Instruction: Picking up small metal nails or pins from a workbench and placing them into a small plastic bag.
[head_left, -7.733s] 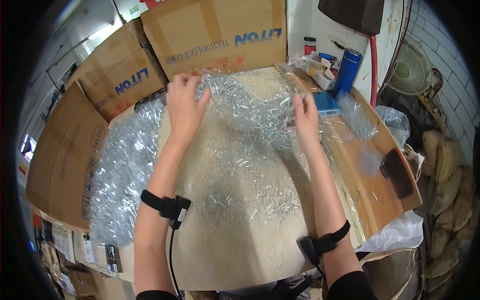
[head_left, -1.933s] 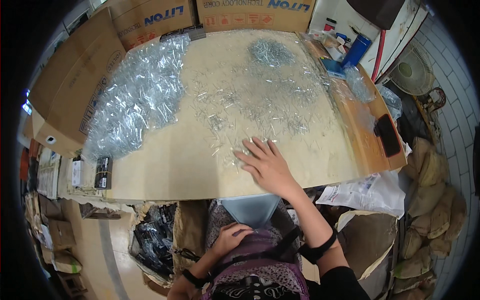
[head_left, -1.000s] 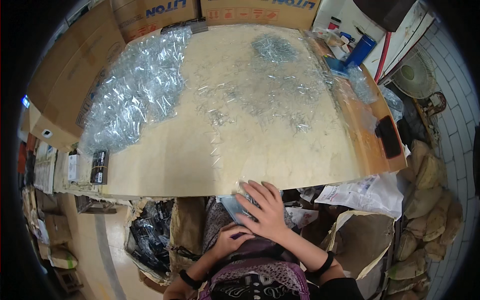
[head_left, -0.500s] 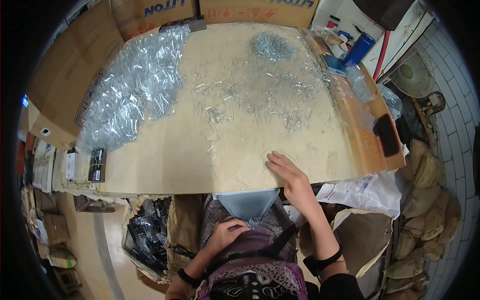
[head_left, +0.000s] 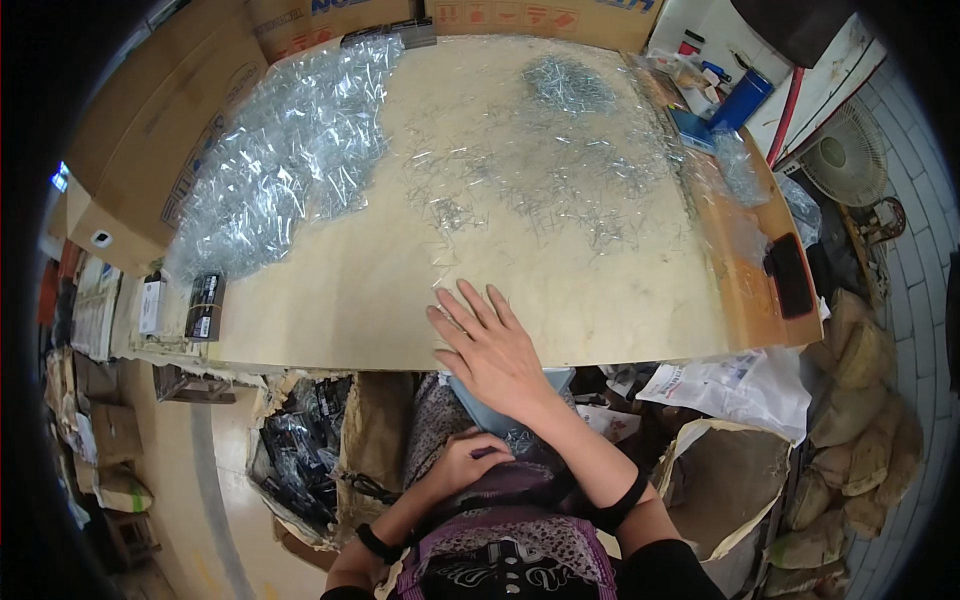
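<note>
The right hand (head_left: 492, 352) has slid back onto the desk (head_left: 330, 300) edge, fingers spread flat beside scattered pins (head_left: 560, 170) at twelve o'clock; the left hand (head_left: 468, 462) stays in the lap, fingers curled on a light-blue container (head_left: 478, 405), so more pins look due for sweeping.

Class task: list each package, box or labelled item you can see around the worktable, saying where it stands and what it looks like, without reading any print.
Cardboard boxes: behind and left of the table, brown, blue print.
Small black packs: table's left edge, boxy, labelled.
Blue can: far right corner, cylindrical.
Clear bags: far left of the table, shiny, heaped.
Newspaper: below the right edge, white, crumpled.
</note>
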